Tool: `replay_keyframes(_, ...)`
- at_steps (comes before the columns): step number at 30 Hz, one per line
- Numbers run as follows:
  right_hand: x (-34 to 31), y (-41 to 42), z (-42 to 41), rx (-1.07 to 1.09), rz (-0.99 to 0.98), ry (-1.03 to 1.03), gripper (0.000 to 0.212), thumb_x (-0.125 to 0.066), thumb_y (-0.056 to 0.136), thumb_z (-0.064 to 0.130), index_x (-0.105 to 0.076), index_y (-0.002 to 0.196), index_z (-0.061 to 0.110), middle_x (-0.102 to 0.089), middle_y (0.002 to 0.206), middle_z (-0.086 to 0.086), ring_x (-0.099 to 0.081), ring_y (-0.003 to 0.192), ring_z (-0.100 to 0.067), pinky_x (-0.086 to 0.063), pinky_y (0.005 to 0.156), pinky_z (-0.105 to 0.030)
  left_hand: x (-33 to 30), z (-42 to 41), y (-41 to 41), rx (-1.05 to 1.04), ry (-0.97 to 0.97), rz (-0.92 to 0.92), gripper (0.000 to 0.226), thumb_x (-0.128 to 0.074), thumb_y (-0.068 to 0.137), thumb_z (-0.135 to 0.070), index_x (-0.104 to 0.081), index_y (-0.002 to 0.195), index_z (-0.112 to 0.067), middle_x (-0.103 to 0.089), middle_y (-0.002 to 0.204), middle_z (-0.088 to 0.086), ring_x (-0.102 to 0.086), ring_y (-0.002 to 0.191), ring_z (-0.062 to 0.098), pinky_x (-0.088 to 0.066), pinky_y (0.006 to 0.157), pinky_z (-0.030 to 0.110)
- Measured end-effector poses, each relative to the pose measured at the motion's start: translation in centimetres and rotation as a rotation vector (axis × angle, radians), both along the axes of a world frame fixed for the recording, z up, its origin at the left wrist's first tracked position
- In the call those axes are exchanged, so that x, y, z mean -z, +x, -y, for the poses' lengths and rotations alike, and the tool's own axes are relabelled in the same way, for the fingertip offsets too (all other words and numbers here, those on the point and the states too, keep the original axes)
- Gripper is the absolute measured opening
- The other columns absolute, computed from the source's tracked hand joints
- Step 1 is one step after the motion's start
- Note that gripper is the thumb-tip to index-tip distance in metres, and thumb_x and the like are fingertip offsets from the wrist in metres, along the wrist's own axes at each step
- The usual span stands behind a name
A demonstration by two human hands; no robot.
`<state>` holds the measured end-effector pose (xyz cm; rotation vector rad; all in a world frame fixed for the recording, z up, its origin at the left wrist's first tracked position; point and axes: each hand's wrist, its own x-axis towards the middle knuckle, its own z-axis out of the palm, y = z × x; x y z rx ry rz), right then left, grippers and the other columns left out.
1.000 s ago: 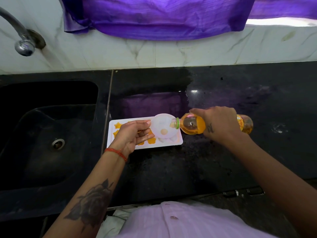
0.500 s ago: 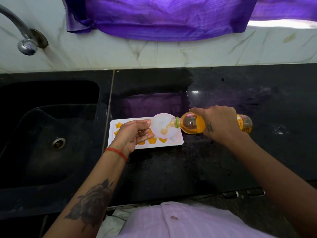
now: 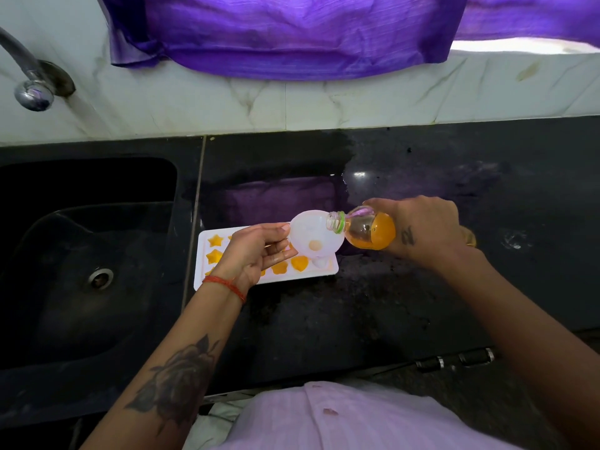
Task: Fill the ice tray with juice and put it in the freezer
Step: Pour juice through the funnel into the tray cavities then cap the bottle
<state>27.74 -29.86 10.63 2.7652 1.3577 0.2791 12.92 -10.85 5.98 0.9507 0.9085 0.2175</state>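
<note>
A white ice tray (image 3: 202,274) with star-shaped cells lies on the black counter beside the sink. Several cells hold orange juice; the cell at the near right end looks white. My left hand (image 3: 256,253) pinches the rim of a translucent white funnel (image 3: 316,237) held over the tray's right end. My right hand (image 3: 422,228) grips a clear bottle of orange juice (image 3: 367,230), uncapped and lying nearly level. The bottle's mouth sits at the funnel's rim, and the juice lies back in the bottle's body. A little juice shows in the funnel's throat.
A black sink (image 3: 87,254) with a drain lies left of the tray, and a chrome tap (image 3: 32,89) juts from the marble wall above it. A purple cloth (image 3: 292,30) hangs over the wall. The black counter (image 3: 422,319) stretches right. Drawer handles (image 3: 454,360) show below its front edge.
My right hand has tipped the bottle back, so the stream into the funnel has stopped. One more cell at the tray's right end now holds juice. My left hand still holds the funnel.
</note>
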Motion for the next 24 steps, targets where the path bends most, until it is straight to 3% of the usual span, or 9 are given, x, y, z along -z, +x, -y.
replay_keyframes(6, 0.36, 0.22, 0.86, 0.004, 0.058, -0.064, 0.051, -0.064, 0.081, 0.043, -0.044, 0.128, 0.044, -0.067, 0.088, 0.001, -0.064, 0.082, -0.025, -0.035, 0.062, -0.027, 0.32, 0.58, 0.96, 0.018, 0.006, -0.035, 0.007, -0.065, 0.081, 0.000, -0.069, 0.087, -0.002, -0.067, 0.059, 0.002, -0.063, 0.049, 0.007, -0.059, 0.054, 0.030)
replay_keyframes(19, 0.49, 0.42, 0.75, 0.002, 0.032, -0.114, 0.058, -0.067, 0.080, 0.042, -0.040, 0.131, 0.041, -0.067, 0.100, -0.001, -0.063, 0.094, -0.025, -0.043, 0.071, -0.032, 0.45, 0.69, 0.91, 0.011, -0.007, -0.035, 0.006, -0.065, 0.080, 0.001, -0.068, 0.085, -0.003, -0.066, 0.051, -0.001, -0.062, 0.048, 0.006, -0.058, 0.052, 0.028)
replay_keyframes(24, 0.61, 0.70, 0.67, -0.009, 0.038, -0.088, 0.058, -0.068, 0.078, 0.041, -0.043, 0.130, 0.041, -0.068, 0.094, 0.000, -0.064, 0.089, -0.025, -0.036, 0.065, -0.030, 0.39, 0.62, 0.88, 0.010, -0.016, -0.032, 0.007, -0.065, 0.081, 0.000, -0.067, 0.088, -0.002, -0.066, 0.051, -0.001, -0.062, 0.046, 0.006, -0.059, 0.053, 0.029)
